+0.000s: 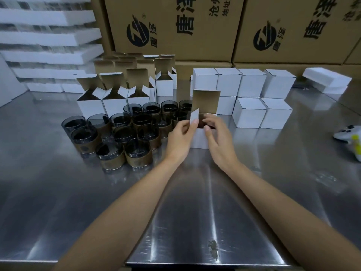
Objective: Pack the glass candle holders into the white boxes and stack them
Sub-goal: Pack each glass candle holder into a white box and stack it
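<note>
Steel table (pixel 195 212) lies bare on the near side, while the open white box (pixel 199 140) stands hemmed between glass candle holders (pixel 137 151) just left and stacked closed boxes (pixel 252 112) right, left hand (pixel 179 139) pinching its left flap, right hand (pixel 218 139) curled over its right rim.

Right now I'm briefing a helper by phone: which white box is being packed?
On the steel table, look between the cluster of dark glass candle holders and the stack of closed white boxes. The box stands alone in front, and unlike the other open boxes, the left hand and right hand hold its flaps.
</note>
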`<state>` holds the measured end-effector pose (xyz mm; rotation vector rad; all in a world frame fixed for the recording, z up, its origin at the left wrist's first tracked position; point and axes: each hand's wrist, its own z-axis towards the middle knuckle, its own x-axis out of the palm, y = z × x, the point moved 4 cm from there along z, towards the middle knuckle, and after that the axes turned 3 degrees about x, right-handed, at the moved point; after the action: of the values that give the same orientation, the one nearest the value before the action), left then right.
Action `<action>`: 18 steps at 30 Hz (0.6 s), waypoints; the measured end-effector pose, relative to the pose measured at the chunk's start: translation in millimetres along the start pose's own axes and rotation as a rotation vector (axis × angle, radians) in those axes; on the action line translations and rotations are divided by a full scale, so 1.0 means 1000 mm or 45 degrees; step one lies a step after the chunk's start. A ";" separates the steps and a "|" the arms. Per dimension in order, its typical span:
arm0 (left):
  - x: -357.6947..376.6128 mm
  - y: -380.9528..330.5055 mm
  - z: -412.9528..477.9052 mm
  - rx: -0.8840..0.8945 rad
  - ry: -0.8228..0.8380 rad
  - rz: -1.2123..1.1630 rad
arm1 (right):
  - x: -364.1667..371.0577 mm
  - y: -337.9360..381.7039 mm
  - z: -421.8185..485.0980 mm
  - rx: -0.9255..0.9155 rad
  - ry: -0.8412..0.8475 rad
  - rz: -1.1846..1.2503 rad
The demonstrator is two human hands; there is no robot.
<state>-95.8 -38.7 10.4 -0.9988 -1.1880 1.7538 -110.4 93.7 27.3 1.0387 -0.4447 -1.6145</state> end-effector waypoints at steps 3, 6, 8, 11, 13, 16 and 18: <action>-0.001 0.001 0.000 0.001 -0.055 0.041 | -0.010 -0.005 0.003 0.127 -0.185 0.174; -0.002 0.001 0.001 -0.004 -0.102 0.056 | -0.014 -0.010 0.003 0.224 -0.291 0.304; -0.003 0.002 0.002 -0.006 -0.114 0.088 | -0.015 -0.011 0.002 0.257 -0.327 0.336; -0.005 0.002 0.000 0.033 -0.119 0.147 | -0.017 -0.010 0.002 0.241 -0.379 0.365; -0.008 0.001 -0.002 0.098 -0.136 0.183 | -0.018 -0.011 0.001 0.230 -0.406 0.369; -0.011 -0.001 -0.003 0.193 -0.161 0.290 | -0.018 -0.014 0.002 0.266 -0.408 0.362; -0.012 -0.003 -0.004 0.232 -0.177 0.304 | -0.019 -0.015 0.002 0.280 -0.411 0.332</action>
<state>-87.2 -47.6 14.4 -0.9535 -1.0026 2.1079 -120.5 115.3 24.1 0.8388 -0.9535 -1.5225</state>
